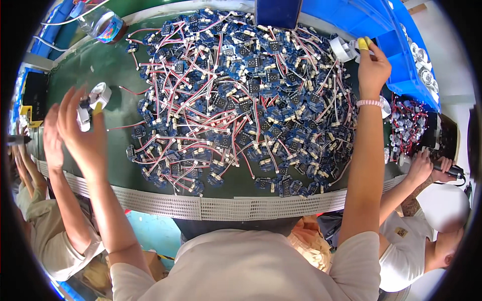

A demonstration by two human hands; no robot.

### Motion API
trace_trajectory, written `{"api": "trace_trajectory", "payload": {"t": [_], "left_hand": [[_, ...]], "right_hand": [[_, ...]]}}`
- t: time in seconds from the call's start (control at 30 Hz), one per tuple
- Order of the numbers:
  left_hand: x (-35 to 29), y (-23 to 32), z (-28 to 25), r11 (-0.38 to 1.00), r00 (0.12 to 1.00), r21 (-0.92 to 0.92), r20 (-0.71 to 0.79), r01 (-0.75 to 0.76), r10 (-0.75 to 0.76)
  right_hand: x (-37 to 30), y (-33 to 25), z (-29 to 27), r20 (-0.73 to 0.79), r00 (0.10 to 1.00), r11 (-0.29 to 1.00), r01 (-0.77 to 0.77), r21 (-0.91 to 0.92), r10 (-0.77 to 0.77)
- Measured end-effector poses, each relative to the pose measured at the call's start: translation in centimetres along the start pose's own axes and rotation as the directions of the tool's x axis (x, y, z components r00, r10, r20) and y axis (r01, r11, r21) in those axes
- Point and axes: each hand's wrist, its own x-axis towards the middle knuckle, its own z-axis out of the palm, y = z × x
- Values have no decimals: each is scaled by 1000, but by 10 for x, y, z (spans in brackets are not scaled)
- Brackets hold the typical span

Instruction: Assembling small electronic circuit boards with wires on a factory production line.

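Note:
My left hand point(83, 135) is at the left side of the bench, fingers stretched and apart, with a yellow cover on the thumb tip. Beside its thumb lie a white ring-shaped part point(102, 92) and a second white part point(83, 119), partly hidden by the fingers. At the far right, my right hand point(374, 67) pinches a white round plastic part point(342, 49) between fingertips in yellow covers. A wide heap of small blue circuit boards point(246, 90) with red, white and black wires spreads between my hands.
A blue bin point(396, 60) of white round parts stands at the far right. Behind the heap is a dark blue box point(277, 12); a bottle point(104, 26) stands far left. Co-workers' hands point(52, 138) point(422, 168) work on both sides. A pale slatted strip point(221, 208) edges the bench.

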Motion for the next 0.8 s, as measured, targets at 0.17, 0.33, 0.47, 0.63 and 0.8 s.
{"api": "trace_trajectory", "payload": {"t": [0.17, 0.33, 0.47, 0.63, 0.8], "left_hand": [[8, 115, 11, 761, 929, -644, 231, -76, 288], [12, 141, 38, 837, 838, -499, 339, -225, 428], [14, 145, 30, 844, 757, -406, 408, -350, 510], [17, 143, 24, 828, 776, -498, 404, -259, 485], [10, 134, 23, 804, 842, -563, 325, -192, 429]], "right_hand": [[7, 1, 1, 114, 990, 980, 98, -175, -79], [-8, -29, -10, 52, 998, 940, 6, 342, -26], [-47, -87, -60, 245, 969, 728, -161, 666, -10], [-128, -142, -86, 568, 815, 668, -489, 561, 119], [-177, -138, -71, 654, 755, 823, -339, 455, -51]]}}
